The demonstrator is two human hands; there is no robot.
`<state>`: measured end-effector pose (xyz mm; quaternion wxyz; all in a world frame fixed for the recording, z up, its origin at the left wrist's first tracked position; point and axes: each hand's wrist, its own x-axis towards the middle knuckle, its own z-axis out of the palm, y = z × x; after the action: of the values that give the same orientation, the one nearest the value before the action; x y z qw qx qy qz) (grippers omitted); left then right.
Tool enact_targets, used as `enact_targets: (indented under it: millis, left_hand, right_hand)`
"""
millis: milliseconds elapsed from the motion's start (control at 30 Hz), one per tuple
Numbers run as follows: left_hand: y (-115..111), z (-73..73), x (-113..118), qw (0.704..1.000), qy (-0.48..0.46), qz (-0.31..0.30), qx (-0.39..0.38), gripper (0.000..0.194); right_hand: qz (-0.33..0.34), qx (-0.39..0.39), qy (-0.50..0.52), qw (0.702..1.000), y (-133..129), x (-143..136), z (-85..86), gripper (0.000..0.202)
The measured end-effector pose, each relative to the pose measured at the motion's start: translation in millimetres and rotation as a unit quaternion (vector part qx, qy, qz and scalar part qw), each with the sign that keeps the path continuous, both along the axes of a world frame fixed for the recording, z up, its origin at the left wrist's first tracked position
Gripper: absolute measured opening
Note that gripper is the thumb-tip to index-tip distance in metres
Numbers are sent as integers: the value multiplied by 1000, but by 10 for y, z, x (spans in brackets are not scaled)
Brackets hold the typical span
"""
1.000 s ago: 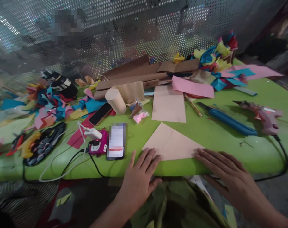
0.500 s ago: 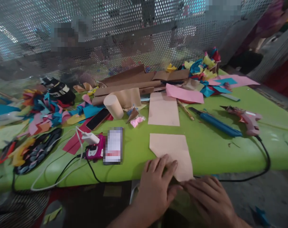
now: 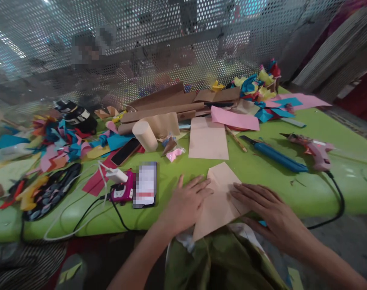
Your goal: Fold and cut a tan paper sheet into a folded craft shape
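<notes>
A folded sheet of beige paper [image 3: 218,201] lies at the front edge of the green table, its pointed end away from me and its near corner reaching over the edge. My left hand [image 3: 186,201] rests flat on its left side, fingers spread. On the right side of the paper my right hand [image 3: 260,201] lies with its fingers stretched out, the fingertips on the sheet. Beyond them is a second, flat beige sheet [image 3: 208,139]. A pencil [image 3: 236,139] touches down beside that sheet.
To the right lie a blue utility knife [image 3: 278,156] and a pink glue gun [image 3: 314,150] with its cable. A phone [image 3: 145,184], a magenta power adapter [image 3: 122,187] and cables are on the left. Cardboard strips [image 3: 162,112] and a beige paper cylinder [image 3: 145,136] stand behind.
The beige paper has turned, so a pointed end now faces away. Both hands have moved up onto its two sides. The right hand has come up from below the table edge.
</notes>
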<state>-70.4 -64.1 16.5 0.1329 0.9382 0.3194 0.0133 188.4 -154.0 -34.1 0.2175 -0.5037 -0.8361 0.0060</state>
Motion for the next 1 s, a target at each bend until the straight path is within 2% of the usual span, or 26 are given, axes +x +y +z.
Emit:
enact_targets:
  millis: [100,200,300,367,467,533,667,733,833,1000]
  left_hand:
    - [-17,-4,45,997,26,3,74,42]
    - [-180,-55,126,990,22,2,139,41]
    - [-389,-120,199,990,-10,-13,138,46]
    - [-481,-166,215,993,-21,-17,114,52]
    - [-504,-227,171,996,-28,-25,80,58]
    - [-468,-250,103,997,-34,-33,62,56]
    - [-396,-259,-56,997,-54,-45,37,47]
    - [-386,-267,-117,997,-58,-49,30,46]
    - [-397,-299,-174,996,-68,-45,24,49]
    - [-443,-330,-219,993,-112,-15,33,46]
  right_hand:
    - [-27,8,-28,999,-101,-9,-61,55]
    - [-124,25,-39,991,-293,-130,-88,49]
    - [-176,20,-43,983,-438,-302,-72,45]
    - [-154,9,-24,988,-477,-394,-46,43]
    - [-64,-24,0,998,-453,-399,6,45]
    - [-23,-33,-10,999,-392,-293,42,51]
    - [2,-22,-53,998,-227,24,77,70]
    - [23,-29,-55,998,-170,131,58,73]
    - [36,-30,-30,998,-151,190,-2,65]
    - [18,-8,20,1000,-185,227,-74,43]
